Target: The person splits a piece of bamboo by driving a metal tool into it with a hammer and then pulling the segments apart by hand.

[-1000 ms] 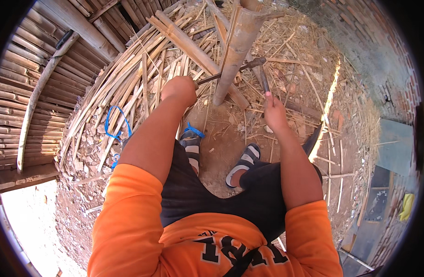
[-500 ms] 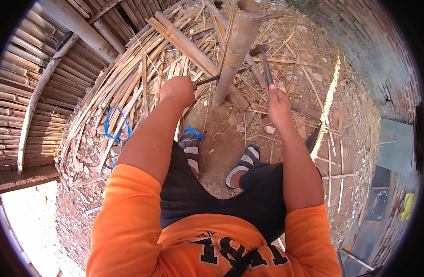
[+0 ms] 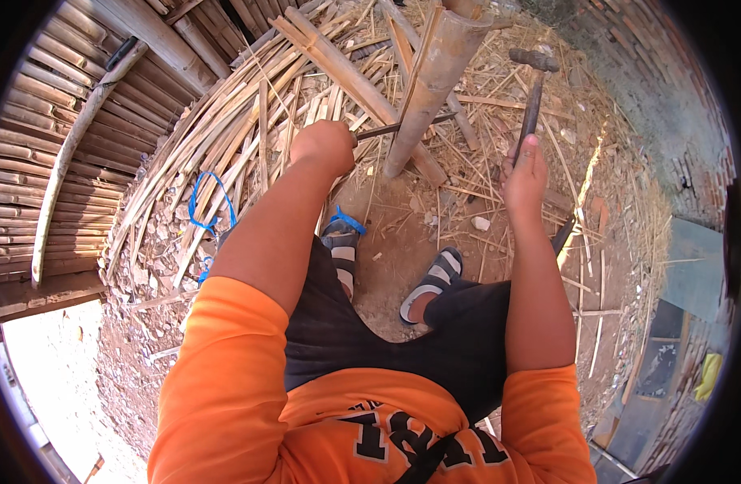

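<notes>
My left hand [image 3: 324, 147] is closed round the handle of a long dark-bladed knife [image 3: 378, 131]. Its blade runs rightward into the lower part of a thick bamboo pole [image 3: 441, 73], and the tip shows on the pole's far side. The pole stands tilted, with a split edge along its left side and a hollow top. To the right, my right hand [image 3: 525, 173] grips a hammer [image 3: 530, 109] by its dark handle. The hammer head [image 3: 533, 60] is raised, apart from both the pole and the knife.
Long bamboo strips [image 3: 193, 137] lie heaped at the left. A split bamboo length [image 3: 338, 64] slants behind the pole. Blue strapping [image 3: 194, 202] loops near my left arm. My sandalled feet [image 3: 435, 282] rest on littered dirt. A brick wall [image 3: 669, 89] rises at the right.
The hammer in my right hand has swung up and to the right, away from the pole. The whole view has shifted slightly; my left hand still holds the knife in the bamboo.
</notes>
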{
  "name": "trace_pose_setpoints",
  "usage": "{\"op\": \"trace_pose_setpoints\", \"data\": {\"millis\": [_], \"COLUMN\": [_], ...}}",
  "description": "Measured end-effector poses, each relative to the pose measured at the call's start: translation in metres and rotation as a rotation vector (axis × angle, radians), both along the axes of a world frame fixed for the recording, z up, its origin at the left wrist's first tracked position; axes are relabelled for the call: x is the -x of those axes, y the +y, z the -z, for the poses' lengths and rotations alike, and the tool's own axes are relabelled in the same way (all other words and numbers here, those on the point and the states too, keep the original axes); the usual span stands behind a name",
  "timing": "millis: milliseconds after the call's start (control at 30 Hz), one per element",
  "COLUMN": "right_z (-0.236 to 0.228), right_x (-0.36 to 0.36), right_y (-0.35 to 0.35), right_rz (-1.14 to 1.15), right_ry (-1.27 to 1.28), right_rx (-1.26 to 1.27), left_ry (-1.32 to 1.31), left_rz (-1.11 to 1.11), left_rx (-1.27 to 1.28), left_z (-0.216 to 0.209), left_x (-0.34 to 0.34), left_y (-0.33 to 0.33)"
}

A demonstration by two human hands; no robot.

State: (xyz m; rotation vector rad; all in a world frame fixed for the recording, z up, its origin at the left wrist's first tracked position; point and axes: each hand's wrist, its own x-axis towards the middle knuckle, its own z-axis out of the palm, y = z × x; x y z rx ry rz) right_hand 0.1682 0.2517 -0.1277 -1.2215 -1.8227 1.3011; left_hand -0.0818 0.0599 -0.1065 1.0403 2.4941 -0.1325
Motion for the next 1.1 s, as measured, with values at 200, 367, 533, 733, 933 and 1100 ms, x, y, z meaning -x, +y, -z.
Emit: {"op": "trace_pose_setpoints", "data": {"millis": [200, 367, 533, 733, 933, 1100], "right_z": [0.071, 0.001, 0.054, 0.033, 0.071, 0.049], "right_x": [-0.010, 0.006, -0.011, 0.001, -0.012, 0.001], "right_y": [-0.004, -0.011, -0.022, -0.007, -0.021, -0.015], "right_rz": [-0.136, -0.008, -0.039, -0.049, -0.147, -0.122], "right_ry": [-0.472, -0.019, -0.163, -0.075, -0.288, -0.276], "right_rx": [-0.247, -0.225, -0.312, -0.146, -0.251, -0.207], "left_ry": [0.030, -0.017, -0.004, -0.004, -0.019, 0.012], "left_rz": [-0.002, -0.033, 0.004, -0.036, -0.021, -0.025], "left_rx": [-0.047, -0.060, -0.039, -0.053, -0.034, -0.044], "left_z": [0.008, 0.004, 0.004, 0.007, -0.003, 0.002], "left_x": [-0.002, 0.001, -0.001, 0.002, -0.002, 0.001], "left_y": [0.007, -0.001, 0.004, 0.004, 0.006, 0.005]}}
